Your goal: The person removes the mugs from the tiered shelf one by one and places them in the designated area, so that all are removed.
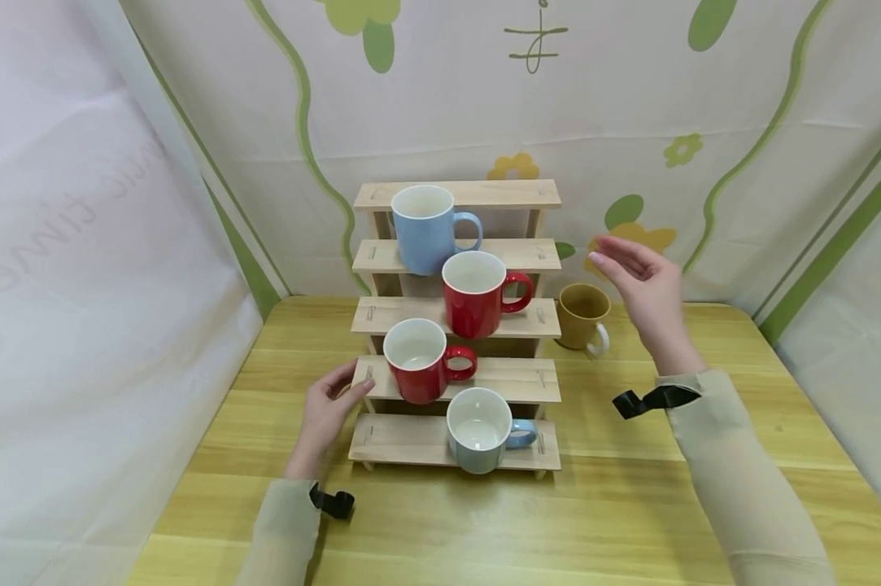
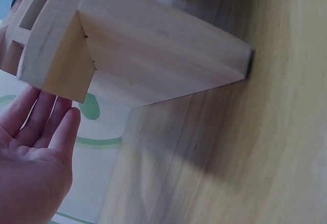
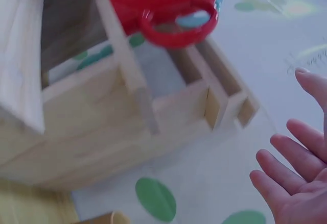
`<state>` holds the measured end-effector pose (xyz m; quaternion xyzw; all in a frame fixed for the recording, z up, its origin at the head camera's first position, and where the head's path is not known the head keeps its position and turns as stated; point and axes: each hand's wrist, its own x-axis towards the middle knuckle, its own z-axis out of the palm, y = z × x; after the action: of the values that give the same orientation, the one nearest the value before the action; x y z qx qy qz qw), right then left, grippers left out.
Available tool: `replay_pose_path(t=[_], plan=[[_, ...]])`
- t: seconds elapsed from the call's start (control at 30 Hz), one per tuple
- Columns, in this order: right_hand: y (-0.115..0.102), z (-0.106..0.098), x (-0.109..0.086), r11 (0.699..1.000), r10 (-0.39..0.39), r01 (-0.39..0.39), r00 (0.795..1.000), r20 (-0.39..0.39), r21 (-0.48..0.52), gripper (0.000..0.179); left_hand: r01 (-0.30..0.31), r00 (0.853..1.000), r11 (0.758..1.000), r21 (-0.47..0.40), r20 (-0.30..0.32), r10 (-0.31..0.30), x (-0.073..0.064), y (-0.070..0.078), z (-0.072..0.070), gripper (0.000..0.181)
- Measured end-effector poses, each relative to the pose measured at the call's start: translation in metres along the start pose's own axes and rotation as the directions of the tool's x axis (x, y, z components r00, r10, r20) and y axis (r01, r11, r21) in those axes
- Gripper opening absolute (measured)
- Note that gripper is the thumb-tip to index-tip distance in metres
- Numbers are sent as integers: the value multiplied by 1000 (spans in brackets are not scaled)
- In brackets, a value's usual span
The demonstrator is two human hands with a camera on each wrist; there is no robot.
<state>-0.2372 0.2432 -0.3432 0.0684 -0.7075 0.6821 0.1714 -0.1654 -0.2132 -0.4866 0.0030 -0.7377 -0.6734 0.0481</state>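
While left hand pinches rack, right hand loosely spread, four shelved mugs showing white insides

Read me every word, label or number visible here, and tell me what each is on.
"time": left curtain, seemingly mirrored; the faint word beside it is unreadable.
Script on the back curtain: not legible.
Writing in the right wrist view: too blurred.
Mugs, wooden stand: no lettering visible.

- Ahead of me, upper centre: pale cloth wall, green wavy lines, yellow flowers.
- Left side: white sheet, faint lettering.
- Lower half: I see yellowish wood-grain table, far corners rounded.
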Motion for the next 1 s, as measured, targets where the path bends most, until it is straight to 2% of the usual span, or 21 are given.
replay_pose_path(t=[0.13, 0.5, 0.83, 1.0], plan=[[-12, 15, 2, 1000, -14, 14, 999, 40, 7, 46, -2, 1000, 1000, -2, 0, 2, 0, 0, 0, 48], [-36, 46, 11, 996, -54, 64, 988, 146, -65, 46, -8, 1000, 1000, 8, -9, 8, 0, 0, 1, 48], [-51, 74, 15, 996, -50, 68, 969, 244, -65, 46, -10, 1000, 1000, 18, -13, 10, 0, 0, 0, 48], [-55, 85, 18, 993, -41, 68, 963, 266, -94, 46, -15, 1000, 1000, 22, -8, 15, 1, -1, -1, 48]])
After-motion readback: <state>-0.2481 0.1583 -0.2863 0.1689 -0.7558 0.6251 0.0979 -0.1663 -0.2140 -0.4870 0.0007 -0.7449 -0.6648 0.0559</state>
